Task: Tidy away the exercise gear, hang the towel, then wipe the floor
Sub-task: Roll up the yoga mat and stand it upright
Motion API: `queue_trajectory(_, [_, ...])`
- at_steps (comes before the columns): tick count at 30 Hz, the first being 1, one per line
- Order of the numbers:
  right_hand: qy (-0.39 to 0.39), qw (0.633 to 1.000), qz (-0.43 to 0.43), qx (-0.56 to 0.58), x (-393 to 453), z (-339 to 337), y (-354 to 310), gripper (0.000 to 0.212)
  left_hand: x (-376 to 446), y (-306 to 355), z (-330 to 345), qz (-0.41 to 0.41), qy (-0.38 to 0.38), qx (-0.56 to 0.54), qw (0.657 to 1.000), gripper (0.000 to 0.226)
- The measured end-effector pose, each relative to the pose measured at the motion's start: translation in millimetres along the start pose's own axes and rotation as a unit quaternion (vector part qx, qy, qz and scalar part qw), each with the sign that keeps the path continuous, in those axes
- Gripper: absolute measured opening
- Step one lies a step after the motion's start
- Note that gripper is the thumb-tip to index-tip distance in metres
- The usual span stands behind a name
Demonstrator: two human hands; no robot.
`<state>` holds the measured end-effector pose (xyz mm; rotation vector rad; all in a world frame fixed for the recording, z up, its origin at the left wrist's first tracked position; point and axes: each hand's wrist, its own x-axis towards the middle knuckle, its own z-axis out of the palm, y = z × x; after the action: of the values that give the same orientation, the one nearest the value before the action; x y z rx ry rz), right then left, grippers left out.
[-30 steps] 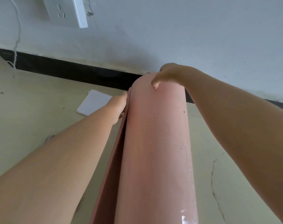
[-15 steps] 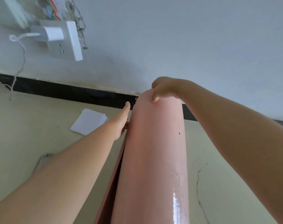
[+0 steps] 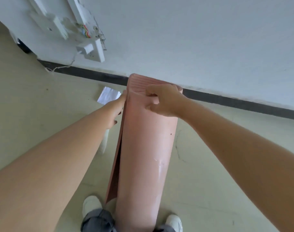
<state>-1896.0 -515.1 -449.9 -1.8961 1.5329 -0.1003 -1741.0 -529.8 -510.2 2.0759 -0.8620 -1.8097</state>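
The rolled pink mat stands on end on the floor near the wall's dark skirting. The right hand grips its top; the left hand presses flat against the loose flap. Risk: the flap springs open, or the mat topples.

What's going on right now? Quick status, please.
Right hand grips top of rolled pink mat. Left hand flat against its loose edge. White cloth on floor beyond; not blocking.

Both arms extended fwd, forearms bare. Left hand: fingers straight, flat against side of rolled mat, tips near its top edge. Right hand: fingers curled over mat's top rim, thumb pressed on outer face below them, wrist bent inward.
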Motion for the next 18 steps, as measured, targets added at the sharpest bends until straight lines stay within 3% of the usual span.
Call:
queue_trajectory(5, [0.043, 0.998, -0.042, -0.029, -113, 10, -43, 0.002, -105, -12, -8, 0.005, -0.034, 0.003, 0.999, 0.055])
queue_trajectory(8, [0.133, 0.987, -0.075, -0.057, -168, 25, -63, 0.006, -153, -18, -16, 0.034, -0.052, 0.094, 0.994, 0.061])
queue_trajectory(11, [0.170, 0.980, -0.077, -0.071, -219, 48, -79, 0.015, -192, -33, -29, 0.074, -0.124, 0.240, 0.960, 0.059])
queue_trajectory(15, [0.188, 0.979, -0.046, -0.065, -287, 75, -111, 0.018, -254, -63, -32, 0.205, -0.053, 0.375, 0.902, 0.041])
queue_trajectory(18, [0.195, 0.980, -0.026, -0.016, -338, 100, -141, 0.021, -291, -97, -37, 0.204, -0.069, 0.331, 0.919, 0.029])
